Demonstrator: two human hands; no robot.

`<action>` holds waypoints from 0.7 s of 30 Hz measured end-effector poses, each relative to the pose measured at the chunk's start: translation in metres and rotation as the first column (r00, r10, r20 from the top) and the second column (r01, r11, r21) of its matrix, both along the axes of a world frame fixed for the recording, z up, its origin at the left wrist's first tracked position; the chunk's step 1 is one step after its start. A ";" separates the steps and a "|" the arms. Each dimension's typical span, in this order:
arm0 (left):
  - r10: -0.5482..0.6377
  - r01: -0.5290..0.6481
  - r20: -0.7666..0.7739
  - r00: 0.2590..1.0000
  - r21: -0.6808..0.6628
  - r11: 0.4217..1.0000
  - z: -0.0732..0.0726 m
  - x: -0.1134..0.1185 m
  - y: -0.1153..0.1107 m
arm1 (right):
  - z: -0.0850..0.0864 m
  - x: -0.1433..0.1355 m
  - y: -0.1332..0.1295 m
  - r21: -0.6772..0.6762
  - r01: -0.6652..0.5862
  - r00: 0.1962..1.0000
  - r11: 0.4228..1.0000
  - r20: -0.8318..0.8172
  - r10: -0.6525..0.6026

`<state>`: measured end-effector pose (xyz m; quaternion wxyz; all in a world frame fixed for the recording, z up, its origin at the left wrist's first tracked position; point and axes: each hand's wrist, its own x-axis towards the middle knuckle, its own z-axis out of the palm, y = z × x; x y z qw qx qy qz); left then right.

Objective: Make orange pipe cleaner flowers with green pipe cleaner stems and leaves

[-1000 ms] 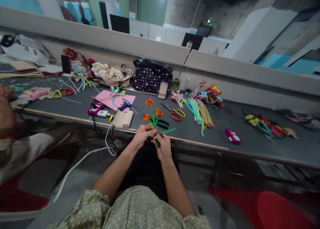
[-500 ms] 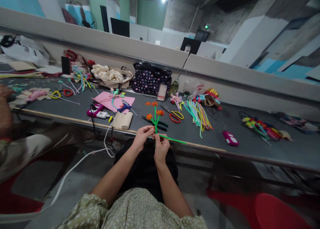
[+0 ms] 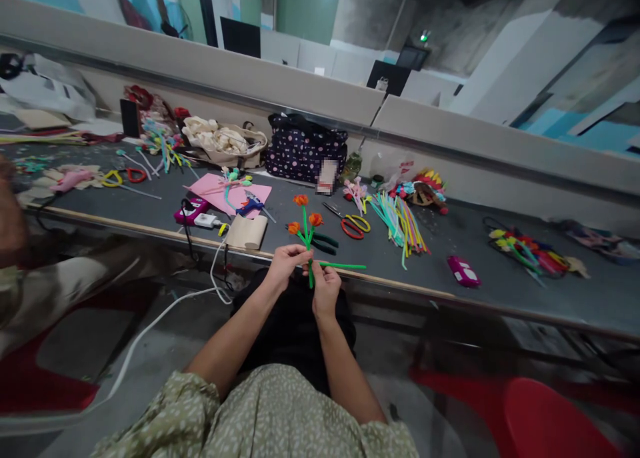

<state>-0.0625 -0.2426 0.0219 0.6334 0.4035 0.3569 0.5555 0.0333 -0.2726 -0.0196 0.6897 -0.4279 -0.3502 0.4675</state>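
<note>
Just over the front edge of the table, my left hand (image 3: 286, 265) pinches the green stems (image 3: 305, 233) of a small bunch of fuzzy orange flowers (image 3: 301, 200). Three blooms show at the top of the bunch. Close beside it, my right hand (image 3: 327, 291) has its fingers closed on a green pipe cleaner (image 3: 350, 267), whose free end sticks out to the right. Where the pipe cleaner meets the stems is partly covered by my fingers. Behind the bunch lie dark-handled pliers (image 3: 326, 246).
Scissors (image 3: 353, 227) and loose pastel pipe cleaners (image 3: 395, 221) lie right of the pliers. To the left are a cardboard piece (image 3: 247, 233), pink paper (image 3: 210, 190), a blue glue gun (image 3: 250, 205) and a white cable (image 3: 150, 325). Another person's arm (image 3: 11, 211) is at far left.
The flower bunch has turned, so its blooms sit differently. My hands remain closed together at the stems, and the pipe cleaner's free end now lies more level. The camera view has shifted slightly.
</note>
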 end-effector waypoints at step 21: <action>-0.114 0.118 0.066 0.991 -0.072 0.990 -0.001 0.001 0.002 | 0.017 -0.004 -0.002 -0.085 -0.055 0.969 0.995 -0.246 0.033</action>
